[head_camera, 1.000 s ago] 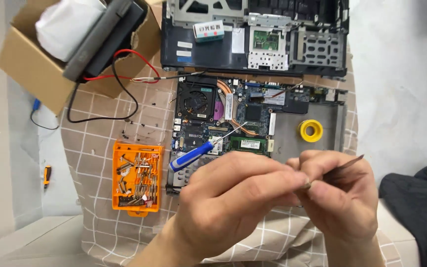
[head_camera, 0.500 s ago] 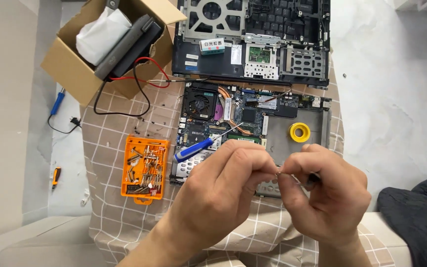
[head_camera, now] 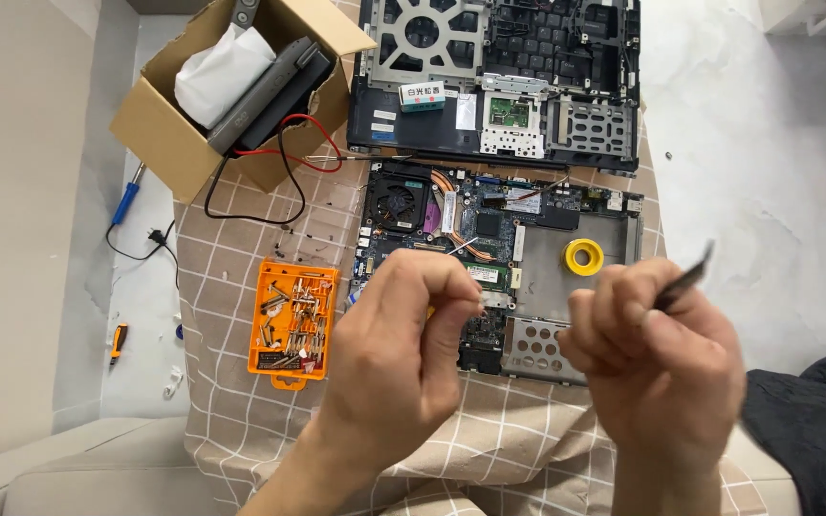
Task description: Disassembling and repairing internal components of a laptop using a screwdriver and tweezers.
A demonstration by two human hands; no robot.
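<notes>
Checked cloth covers the work surface on a pale floor. At centre frame lies an opened laptop base with its board exposed; the removed cover sits along the top edge.

Step in hand, as judged: fine handling of a small part above the base.
- Left hand, lower centre: fingers curled nearly closed, thumb and forefinger pinched (contents too small to identify).
- Right hand, lower right: closed around dark tweezers, tips pointing to the upper right, clear of the board.

Both hands hover over the base's lower edge, apart from each other.

Nearby: orange bit tray at left, yellow tape roll, cardboard box at upper left.
</notes>
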